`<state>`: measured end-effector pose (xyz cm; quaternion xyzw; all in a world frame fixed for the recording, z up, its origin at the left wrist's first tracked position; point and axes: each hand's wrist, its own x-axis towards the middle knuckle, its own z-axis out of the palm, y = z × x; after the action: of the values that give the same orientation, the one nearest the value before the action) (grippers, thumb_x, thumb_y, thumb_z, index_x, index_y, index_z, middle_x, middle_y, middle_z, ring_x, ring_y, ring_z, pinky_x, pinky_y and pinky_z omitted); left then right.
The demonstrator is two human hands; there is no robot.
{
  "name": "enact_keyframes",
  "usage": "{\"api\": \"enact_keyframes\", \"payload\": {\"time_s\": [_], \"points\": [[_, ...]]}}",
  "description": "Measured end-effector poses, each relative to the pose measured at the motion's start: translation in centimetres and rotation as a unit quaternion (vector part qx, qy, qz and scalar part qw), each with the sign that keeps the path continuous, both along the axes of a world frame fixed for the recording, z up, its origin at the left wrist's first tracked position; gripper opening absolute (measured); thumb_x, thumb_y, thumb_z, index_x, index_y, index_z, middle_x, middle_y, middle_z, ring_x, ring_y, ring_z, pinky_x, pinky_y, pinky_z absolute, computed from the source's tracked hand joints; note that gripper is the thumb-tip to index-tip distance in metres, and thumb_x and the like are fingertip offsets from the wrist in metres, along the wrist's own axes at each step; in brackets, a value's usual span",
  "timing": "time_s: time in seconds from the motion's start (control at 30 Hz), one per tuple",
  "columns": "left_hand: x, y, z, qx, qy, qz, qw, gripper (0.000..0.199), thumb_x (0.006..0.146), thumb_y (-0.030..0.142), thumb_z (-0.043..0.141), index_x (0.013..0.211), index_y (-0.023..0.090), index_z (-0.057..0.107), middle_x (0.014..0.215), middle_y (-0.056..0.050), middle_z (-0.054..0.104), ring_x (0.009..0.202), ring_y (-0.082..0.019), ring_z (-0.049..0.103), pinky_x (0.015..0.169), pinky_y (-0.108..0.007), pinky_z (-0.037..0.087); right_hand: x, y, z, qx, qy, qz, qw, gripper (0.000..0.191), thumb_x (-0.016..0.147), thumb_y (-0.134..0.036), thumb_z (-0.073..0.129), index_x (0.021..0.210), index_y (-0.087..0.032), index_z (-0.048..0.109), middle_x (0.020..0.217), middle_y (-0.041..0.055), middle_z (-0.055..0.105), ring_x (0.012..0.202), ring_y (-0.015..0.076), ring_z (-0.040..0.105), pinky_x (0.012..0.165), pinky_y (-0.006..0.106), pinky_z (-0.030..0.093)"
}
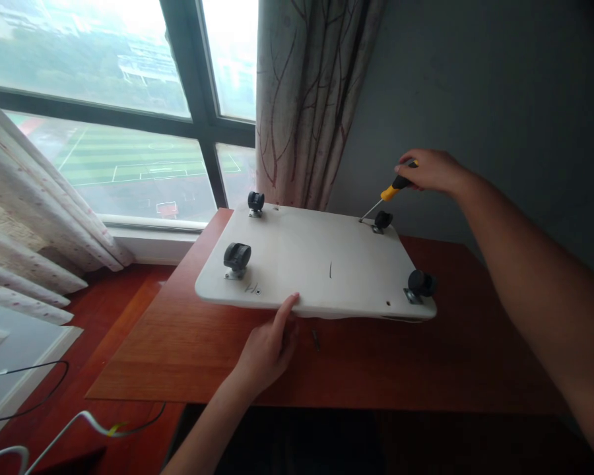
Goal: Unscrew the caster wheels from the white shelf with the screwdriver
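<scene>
White board, one, rounded corners: lying flat on a reddish-brown wooden table, with four black casters pointing up. Pen-like marks at the near left and right of centre.

Casters, black, on metal plates: far left; near left; far right; near right.

Holes: one near right, dark; one near left, beside the scribbled marks.

Screwdriver, one, black-and-yellow handle, thin shaft: slanting down to the left, tip at the board's far edge, just left of the far right caster.

Right hand: fingers closed around the handle's upper end, above the far right corner.

Left hand: at the board's near edge, one finger extended with its tip on the upper face; the others curled below and in shadow, so whether they grip the underside cannot be told.

Small slender dark piece, one: loose on the table, near side, just right of the left hand; kind unclear.

Surroundings: window far left, sports field outside; branch-patterned curtain, far side; grey wall, far right; white cable, near left.
</scene>
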<state>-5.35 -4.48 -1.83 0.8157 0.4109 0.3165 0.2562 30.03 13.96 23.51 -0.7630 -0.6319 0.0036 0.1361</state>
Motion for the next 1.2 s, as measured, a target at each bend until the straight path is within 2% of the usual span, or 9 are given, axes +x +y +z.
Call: {"api": "enact_keyframes", "payload": {"time_s": [0.1,0.17,0.3,0.4,0.57,0.63,0.8,1.03,1.2], "points": [[0.0,0.0,0.1,0.005,0.000,0.001,1.000,0.067,0.095,0.016,0.045,0.154,0.024,0.014,0.097,-0.005,0.068,0.070,-0.015,0.065,0.062,-0.023,0.046,0.2,-0.1,0.1,-0.018,0.112,0.088,0.990,0.050,0.086,-0.029,0.065,0.135,-0.026,0.053,0.116,0.0101,0.061,0.082,0.0169,0.062,0.066,0.027,0.054],[0.0,-0.1,0.2,0.004,-0.001,0.000,1.000,0.067,0.095,0.016,0.045,0.154,0.024,0.014,0.097,-0.005,0.068,0.069,-0.015,0.065,0.061,-0.022,0.046,0.1,-0.2,0.2,-0.024,0.102,0.081,0.991,0.056,0.085,-0.032,0.067,0.137,-0.026,0.050,0.121,0.0112,0.059,0.086,0.0183,0.062,0.066,0.027,0.055],[0.1,-0.1,0.4,-0.001,-0.001,0.000,1.000,0.069,0.094,0.015,0.046,0.154,0.025,0.013,0.098,-0.005,0.068,0.070,-0.016,0.064,0.062,-0.023,0.046,-0.5,-0.4,0.4,-0.010,-0.067,-0.042,0.997,0.048,0.093,-0.057,0.049,0.119,-0.020,0.062,0.087,0.0102,0.069,0.067,0.0197,0.063,0.071,0.037,0.050],[0.1,-0.1,0.3,-0.001,0.000,0.003,1.000,0.068,0.095,0.016,0.045,0.154,0.025,0.013,0.096,-0.004,0.069,0.069,-0.015,0.064,0.063,-0.023,0.047,-0.4,-0.1,0.2,-0.008,-0.110,-0.058,0.992,0.043,0.094,-0.057,0.044,0.101,-0.020,0.067,0.068,0.0069,0.066,0.064,0.0204,0.062,0.074,0.038,0.047],[0.1,-0.1,0.2,-0.004,-0.004,-0.001,1.000,0.068,0.095,0.016,0.045,0.154,0.024,0.014,0.097,-0.005,0.068,0.069,-0.016,0.064,0.062,-0.023,0.046,0.4,0.4,-0.2,0.023,0.053,0.075,0.995,0.046,0.087,-0.028,0.062,0.132,-0.025,0.055,0.104,0.0084,0.064,0.076,0.0162,0.061,0.066,0.028,0.051],[0.1,-0.1,0.3,-0.008,-0.006,0.001,1.000,0.068,0.095,0.016,0.045,0.154,0.025,0.014,0.099,-0.005,0.068,0.069,-0.016,0.064,0.062,-0.023,0.046,0.5,0.5,-0.1,0.015,0.100,0.096,0.990,0.047,0.084,-0.023,0.064,0.130,-0.026,0.057,0.112,0.0087,0.061,0.082,0.0161,0.060,0.065,0.026,0.052],[0.1,-0.1,0.2,-0.009,-0.005,0.002,1.000,0.069,0.095,0.016,0.045,0.154,0.028,0.013,0.100,-0.004,0.068,0.069,-0.015,0.063,0.062,-0.023,0.046,0.1,0.6,-0.3,0.050,-0.035,0.009,0.998,0.031,0.089,-0.047,0.058,0.101,-0.020,0.069,0.072,0.0058,0.064,0.061,0.0169,0.059,0.070,0.034,0.049],[0.1,-0.1,0.2,-0.007,-0.003,0.000,1.000,0.070,0.093,0.014,0.046,0.154,0.025,0.013,0.099,-0.005,0.068,0.070,-0.015,0.064,0.062,-0.023,0.046,0.8,1.9,-0.7,0.028,0.051,0.097,0.994,0.050,0.081,-0.022,0.062,0.131,-0.026,0.057,0.129,0.0092,0.061,0.076,0.0135,0.059,0.068,0.025,0.047],[0.1,-0.1,0.2,-0.010,-0.004,0.001,1.000,0.072,0.092,0.013,0.046,0.154,0.026,0.013,0.098,-0.004,0.068,0.071,-0.016,0.064,0.061,-0.023,0.045,0.1,1.5,-0.5,0.065,-0.077,-0.004,0.995,0.035,0.088,-0.050,0.058,0.104,-0.021,0.069,0.102,0.0130,0.069,0.083,0.0229,0.062,0.074,0.035,0.045]]}}
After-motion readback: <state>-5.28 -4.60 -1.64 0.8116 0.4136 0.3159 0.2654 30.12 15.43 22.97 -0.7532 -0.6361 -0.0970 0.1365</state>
